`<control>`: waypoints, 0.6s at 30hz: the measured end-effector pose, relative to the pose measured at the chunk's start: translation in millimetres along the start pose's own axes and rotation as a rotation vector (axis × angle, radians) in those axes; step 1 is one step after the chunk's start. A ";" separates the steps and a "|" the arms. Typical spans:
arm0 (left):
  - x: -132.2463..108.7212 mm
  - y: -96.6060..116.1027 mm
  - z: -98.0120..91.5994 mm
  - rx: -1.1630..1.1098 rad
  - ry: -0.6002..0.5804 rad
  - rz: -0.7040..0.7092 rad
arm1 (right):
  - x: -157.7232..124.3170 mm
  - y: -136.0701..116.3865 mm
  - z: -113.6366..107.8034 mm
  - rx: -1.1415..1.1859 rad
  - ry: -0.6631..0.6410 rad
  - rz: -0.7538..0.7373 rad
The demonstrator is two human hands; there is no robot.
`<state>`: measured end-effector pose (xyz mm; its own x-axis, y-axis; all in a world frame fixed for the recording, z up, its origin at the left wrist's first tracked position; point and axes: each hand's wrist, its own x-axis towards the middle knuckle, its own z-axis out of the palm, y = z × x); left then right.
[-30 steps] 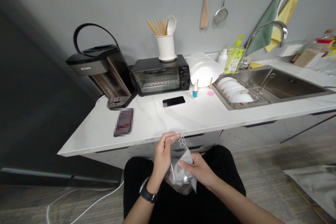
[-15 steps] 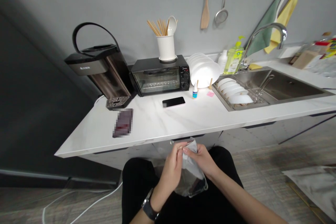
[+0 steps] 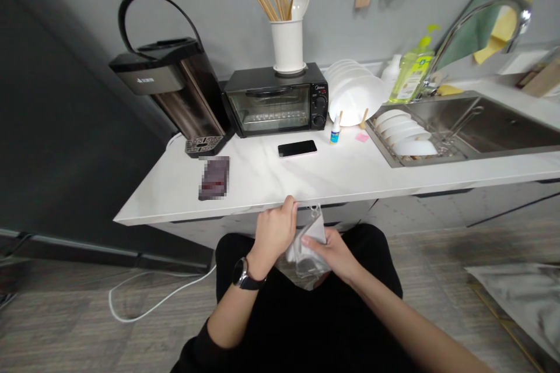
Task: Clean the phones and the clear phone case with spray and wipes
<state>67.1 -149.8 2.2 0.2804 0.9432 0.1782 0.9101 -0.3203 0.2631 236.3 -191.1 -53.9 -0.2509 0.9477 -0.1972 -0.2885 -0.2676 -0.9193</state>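
Clear bag (image 3: 307, 259) clamped in left hand (image 3: 273, 233), right hand (image 3: 335, 250) grip; oven (image 3: 275, 102) logo illegible.

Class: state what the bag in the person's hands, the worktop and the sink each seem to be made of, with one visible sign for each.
Bag: probably thin clear plastic, glossy; it is see-through and crinkled.
Worktop: white stone or a stone-look surface, smooth; faint grey veins.
Sink: likely stainless steel, brushed; dull grey metallic sheen.
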 end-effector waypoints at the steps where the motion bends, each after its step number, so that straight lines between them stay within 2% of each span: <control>1: 0.1 2.5 0.5 0.007 -0.016 -0.014 | -0.2 1.6 -0.6 -0.015 -0.034 0.020; 3: -1.7 7.2 2.7 -0.007 -0.101 0.024 | 1.6 1.5 -5.2 -0.053 -0.034 0.037; 6: -5.8 9.9 4.4 -0.063 -0.185 0.126 | 5.6 -1.6 -11.4 -0.042 0.105 -0.014; 8: -6.0 7.0 2.0 -0.051 -0.150 0.135 | 4.6 -1.9 -10.3 -0.011 0.134 -0.044; 11: -4.5 0.9 -2.5 0.052 -0.059 0.044 | -0.9 -3.8 -7.6 -0.030 0.021 -0.010; 13: -6.2 0.9 -1.9 0.071 -0.043 -0.002 | -1.7 -9.3 -10.8 -0.076 -0.036 0.022; 18: -13.5 6.4 3.3 -0.006 -0.130 0.121 | 4.0 -15.9 -20.2 -0.079 0.088 -0.042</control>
<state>70.1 -164.2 -1.7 0.4254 0.9010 0.0852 0.8655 -0.4326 0.2527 258.6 -179.6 -46.9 -0.1567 0.9704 -0.1836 -0.2227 -0.2159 -0.9507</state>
